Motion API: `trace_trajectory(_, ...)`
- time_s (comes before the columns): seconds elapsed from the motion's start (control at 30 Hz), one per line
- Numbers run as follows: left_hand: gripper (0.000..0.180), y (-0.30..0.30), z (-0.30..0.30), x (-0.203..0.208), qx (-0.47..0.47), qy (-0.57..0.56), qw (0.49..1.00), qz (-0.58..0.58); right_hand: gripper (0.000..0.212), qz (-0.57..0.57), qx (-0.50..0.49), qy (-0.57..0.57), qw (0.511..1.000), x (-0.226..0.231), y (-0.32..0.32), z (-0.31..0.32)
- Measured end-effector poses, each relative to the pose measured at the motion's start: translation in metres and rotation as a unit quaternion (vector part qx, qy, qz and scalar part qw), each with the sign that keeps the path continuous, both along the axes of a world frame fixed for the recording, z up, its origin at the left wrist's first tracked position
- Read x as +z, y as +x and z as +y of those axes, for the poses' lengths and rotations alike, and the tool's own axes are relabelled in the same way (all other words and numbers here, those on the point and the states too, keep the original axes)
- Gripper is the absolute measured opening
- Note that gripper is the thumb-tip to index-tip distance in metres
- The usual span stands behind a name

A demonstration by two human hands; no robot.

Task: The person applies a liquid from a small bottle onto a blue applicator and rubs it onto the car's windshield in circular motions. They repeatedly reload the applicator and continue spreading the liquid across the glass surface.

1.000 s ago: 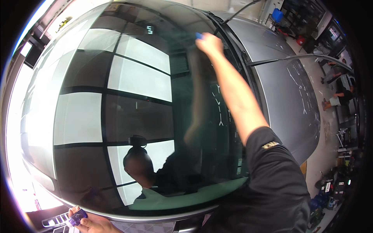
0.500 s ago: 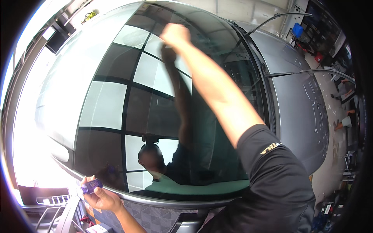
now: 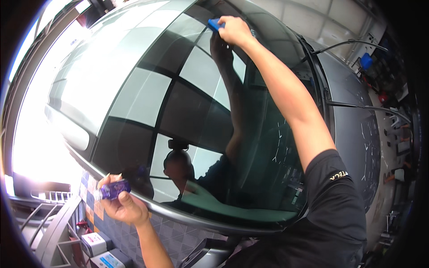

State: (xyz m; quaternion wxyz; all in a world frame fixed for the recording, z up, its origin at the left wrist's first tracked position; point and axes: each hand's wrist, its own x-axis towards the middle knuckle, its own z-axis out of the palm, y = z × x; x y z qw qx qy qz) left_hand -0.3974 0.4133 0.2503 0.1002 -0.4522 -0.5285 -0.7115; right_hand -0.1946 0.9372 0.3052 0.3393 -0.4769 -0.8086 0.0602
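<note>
Across the dark windshield (image 3: 196, 107) of a grey car my right arm reaches to the far side. There my right hand (image 3: 235, 31) grips a blue applicator block (image 3: 215, 24), which lies against the glass near its upper edge. My left hand (image 3: 127, 209) is at the lower left, beside the near edge of the windshield. Its fingers are wrapped round a small purple bottle (image 3: 115, 190), tilted on its side with a pale cap end pointing left. The glass mirrors my arm and ceiling panels.
Two raised wiper arms (image 3: 353, 43) stick out over the grey hood (image 3: 351, 147) at right. A side mirror (image 3: 210, 254) juts out at the bottom. White boxes (image 3: 96, 243) and a metal ladder (image 3: 49, 236) stand at lower left. People are far right.
My right hand has shifted toward the upper right of the picture, and the blue block now shows in it. The left hand with the bottle sits a little higher. The whole view has tilted.
</note>
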Motion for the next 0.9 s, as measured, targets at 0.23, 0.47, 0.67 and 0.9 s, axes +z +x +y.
trace_trajectory(0.23, 0.066, -0.008, -0.011, 0.0, 0.016, -0.008, 1.0, 0.003, 0.03, -0.02, 0.235, 0.233, 0.943, 0.006, -0.116, -0.186)
trace_trajectory(0.47, 0.058, -0.005, 0.002, 0.002, -0.024, 0.019, 0.999, -0.04, 0.031, -0.062, 0.042, 0.121, 0.99, -0.003, -0.064, -0.058)
trace_trajectory(0.67, 0.048, -0.013, 0.005, 0.006, 0.022, 0.035, 0.999, 0.003, 0.029, -0.05, 0.298, 0.268, 0.915, 0.001, -0.127, -0.227)
trace_trajectory(0.9, 0.045, -0.008, 0.019, 0.022, 0.068, 0.02, 0.992, 0.109, 0.031, -0.08, 0.07, 0.169, 0.98, -0.007, -0.04, -0.119)
